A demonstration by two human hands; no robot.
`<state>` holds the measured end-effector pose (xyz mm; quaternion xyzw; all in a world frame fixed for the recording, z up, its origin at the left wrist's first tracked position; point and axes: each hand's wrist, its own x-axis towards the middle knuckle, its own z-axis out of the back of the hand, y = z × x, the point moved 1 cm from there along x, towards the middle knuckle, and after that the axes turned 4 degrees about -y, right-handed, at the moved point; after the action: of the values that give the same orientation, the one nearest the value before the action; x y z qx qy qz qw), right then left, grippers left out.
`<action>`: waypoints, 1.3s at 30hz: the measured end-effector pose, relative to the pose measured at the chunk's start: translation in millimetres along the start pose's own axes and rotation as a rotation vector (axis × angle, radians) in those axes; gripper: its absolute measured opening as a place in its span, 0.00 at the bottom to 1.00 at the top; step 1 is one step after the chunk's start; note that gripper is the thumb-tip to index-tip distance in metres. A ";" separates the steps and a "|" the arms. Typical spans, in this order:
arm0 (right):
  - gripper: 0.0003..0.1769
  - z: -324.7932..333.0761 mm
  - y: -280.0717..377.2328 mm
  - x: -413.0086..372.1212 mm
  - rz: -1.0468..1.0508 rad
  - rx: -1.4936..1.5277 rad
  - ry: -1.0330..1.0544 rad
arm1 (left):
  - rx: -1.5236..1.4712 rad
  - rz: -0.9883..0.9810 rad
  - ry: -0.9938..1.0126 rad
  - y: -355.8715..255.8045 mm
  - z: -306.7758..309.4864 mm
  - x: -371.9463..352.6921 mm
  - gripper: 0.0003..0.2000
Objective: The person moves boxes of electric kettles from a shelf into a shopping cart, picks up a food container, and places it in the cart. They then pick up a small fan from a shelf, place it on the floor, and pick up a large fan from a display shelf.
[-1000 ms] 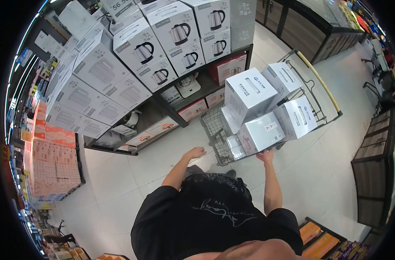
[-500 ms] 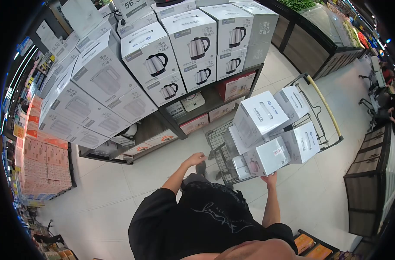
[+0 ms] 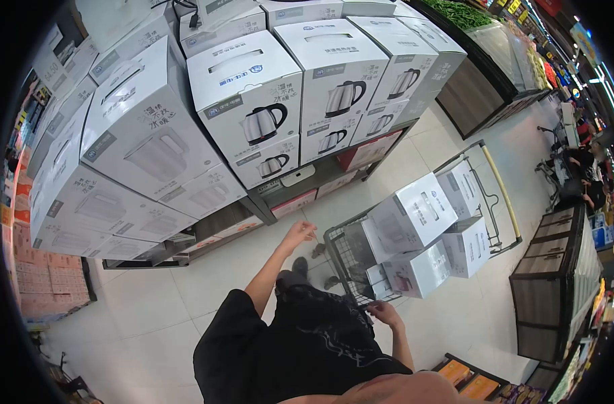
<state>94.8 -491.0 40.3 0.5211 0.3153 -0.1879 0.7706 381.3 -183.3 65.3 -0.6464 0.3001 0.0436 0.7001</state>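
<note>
Fingers point(image 3: 309, 229) of the left hand point(image 3: 298, 236) loosely spread, thumb apart, gripping nothing. Held in the air at the end of a bare, outstretched forearm. Beneath it only pale floor tiles point(image 3: 152, 303), between the foot of the shelf rack point(image 3: 256, 202) and the wire cart point(image 3: 344, 259) — near both, touching neither.

Same head view, other side: fingers point(image 3: 376, 309) of the right hand point(image 3: 385, 313) curled, low at the near corner of the cart's rim. Too small to tell whether clamped on the wire or only resting against it. Just above that hand, the lower white box point(image 3: 420, 273), jutting out past the cart's side.

Inside the cart, white boxes piled higher than the basket walls: a large tilted box point(image 3: 414, 212) on top, a side box point(image 3: 470, 246) next to the lower one, a far box point(image 3: 458, 188) toward the yellow push handle point(image 3: 502, 195). Handle on the far side of the cart, well away from both hands.

On the rack, kettle cartons point(image 3: 253, 94) in rows — each printed with a steel kettle, stacked two high and more, filling the upper left. Black T-shirt point(image 3: 307, 350) across the bottom.
</note>
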 end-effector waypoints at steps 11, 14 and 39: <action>0.21 97.6 443.3 11.6 1.076 -0.403 -0.118 | -0.651 -0.381 0.036 -152.4 28.1 24.8 0.12; 0.27 106.5 527.5 5.1 1.400 -0.416 -0.217 | -0.836 -0.435 0.099 -180.5 33.2 24.5 0.11; 0.57 92.3 699.1 57.0 1.608 -1.247 -0.490 | -1.044 -0.465 0.157 -231.3 45.1 18.5 0.28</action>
<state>595.3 -303.8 503.9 0.0349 -0.2478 0.4754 0.8434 516.7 -184.5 259.1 -0.9566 0.1399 -0.0172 0.2550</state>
